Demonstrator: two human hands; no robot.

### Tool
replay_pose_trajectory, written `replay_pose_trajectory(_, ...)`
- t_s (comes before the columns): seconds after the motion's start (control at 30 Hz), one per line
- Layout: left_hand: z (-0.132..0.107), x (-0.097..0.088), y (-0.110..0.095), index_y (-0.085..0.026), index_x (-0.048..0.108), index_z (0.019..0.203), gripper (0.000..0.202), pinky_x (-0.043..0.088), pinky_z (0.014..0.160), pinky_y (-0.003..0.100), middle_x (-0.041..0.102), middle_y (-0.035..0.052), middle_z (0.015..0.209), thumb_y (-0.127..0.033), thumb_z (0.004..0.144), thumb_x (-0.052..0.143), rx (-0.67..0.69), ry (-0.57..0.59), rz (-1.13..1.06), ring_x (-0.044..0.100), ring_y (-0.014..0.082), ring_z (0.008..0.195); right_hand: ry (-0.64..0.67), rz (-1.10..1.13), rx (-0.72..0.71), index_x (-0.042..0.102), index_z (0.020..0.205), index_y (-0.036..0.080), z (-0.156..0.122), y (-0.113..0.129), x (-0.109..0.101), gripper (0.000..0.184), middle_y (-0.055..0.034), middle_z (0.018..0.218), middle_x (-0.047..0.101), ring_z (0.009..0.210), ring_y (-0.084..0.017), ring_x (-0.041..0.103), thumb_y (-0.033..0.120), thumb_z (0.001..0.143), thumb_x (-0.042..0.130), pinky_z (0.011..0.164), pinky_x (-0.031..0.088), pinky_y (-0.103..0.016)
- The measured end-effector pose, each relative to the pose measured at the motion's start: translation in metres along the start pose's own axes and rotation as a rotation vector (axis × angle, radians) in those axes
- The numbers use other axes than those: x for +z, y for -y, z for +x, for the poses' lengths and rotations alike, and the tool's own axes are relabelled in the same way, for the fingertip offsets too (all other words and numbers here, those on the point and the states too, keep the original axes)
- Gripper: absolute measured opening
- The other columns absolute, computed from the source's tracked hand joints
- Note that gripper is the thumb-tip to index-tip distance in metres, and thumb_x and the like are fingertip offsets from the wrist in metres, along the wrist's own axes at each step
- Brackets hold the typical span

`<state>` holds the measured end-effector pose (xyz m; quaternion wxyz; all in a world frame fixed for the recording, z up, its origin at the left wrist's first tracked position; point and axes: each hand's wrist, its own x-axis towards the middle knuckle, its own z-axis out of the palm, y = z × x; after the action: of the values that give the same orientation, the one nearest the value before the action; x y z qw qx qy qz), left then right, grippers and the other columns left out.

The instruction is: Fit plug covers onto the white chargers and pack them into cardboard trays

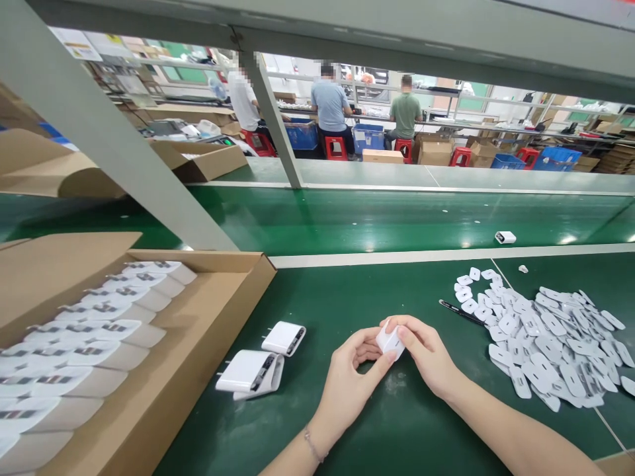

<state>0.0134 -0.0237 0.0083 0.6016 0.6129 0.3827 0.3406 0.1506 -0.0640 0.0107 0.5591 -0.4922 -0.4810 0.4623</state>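
Both my hands meet over the green table and hold one small white charger [389, 342] between them. My left hand [353, 374] pinches it from below with curled fingers. My right hand [424, 354] wraps over its top and right side. Three more white chargers [256, 367] with metal prongs lie loose on the table just left of my hands. A heap of several small white flat pieces [540, 337] lies to the right of my right hand.
An open cardboard box [208, 334] at the left holds rows of white chargers. A black pen [459, 312] lies by the heap. One charger [505, 237] sits on the green conveyor belt [397, 221] beyond. A grey slanted post [104, 132] crosses left. Three people work in the background.
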Motion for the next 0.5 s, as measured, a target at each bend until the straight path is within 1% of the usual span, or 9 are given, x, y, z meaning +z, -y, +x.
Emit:
replay_pose_trajectory(0.17,-0.001,0.004,0.002,-0.012,0.062,0.099,0.039,0.054,0.079,0.035,0.071,0.0101,0.091,-0.037,0.070,0.069,-0.064,0.015,-0.083,0.067,0.0236,0.083,-0.041,-0.031,-0.015,0.061,0.080,0.020,0.000,0.003,0.000,0.030,-0.0045,0.090,0.063,0.084,-0.018,0.057,0.047,0.085,0.048,0.071,0.047,-0.028)
replay_pose_trajectory(0.23,0.000,0.004,0.004,-0.012,0.061,0.102,0.044,0.053,0.083,0.036,0.070,0.0107,0.096,-0.039,0.069,0.071,-0.102,0.043,-0.130,0.067,0.0240,0.086,-0.060,-0.043,-0.015,0.062,0.078,0.020,0.001,0.001,-0.001,0.031,-0.0042,0.089,0.063,0.085,-0.018,0.057,0.047,0.084,0.049,0.072,0.047,-0.028)
replay_pose_trajectory(0.3,0.003,0.002,0.007,-0.013,0.060,0.104,0.047,0.052,0.087,0.037,0.069,0.0106,0.101,-0.039,0.067,0.073,-0.134,0.077,-0.177,0.066,0.0238,0.090,-0.068,-0.057,-0.007,0.064,0.080,0.020,0.002,-0.001,-0.002,0.031,-0.0042,0.089,0.063,0.085,-0.018,0.058,0.047,0.085,0.049,0.073,0.048,-0.029)
replay_pose_trajectory(0.4,0.008,-0.002,0.010,-0.013,0.061,0.105,0.047,0.051,0.088,0.038,0.069,0.0103,0.101,-0.037,0.066,0.074,-0.161,0.123,-0.198,0.066,0.0241,0.092,-0.040,-0.116,0.002,0.067,0.090,0.021,0.002,-0.003,-0.005,0.031,-0.0048,0.093,0.065,0.087,-0.018,0.059,0.045,0.087,0.047,0.080,0.048,-0.031)
replay_pose_trajectory(0.5,0.010,-0.004,0.011,-0.013,0.061,0.102,0.042,0.050,0.088,0.039,0.070,0.0104,0.096,-0.033,0.067,0.075,-0.158,0.174,-0.187,0.065,0.0245,0.092,0.021,-0.191,-0.030,0.068,0.100,0.024,0.000,-0.001,-0.007,0.033,-0.0052,0.107,0.064,0.104,-0.020,0.055,0.043,0.090,0.044,0.093,0.043,-0.035)
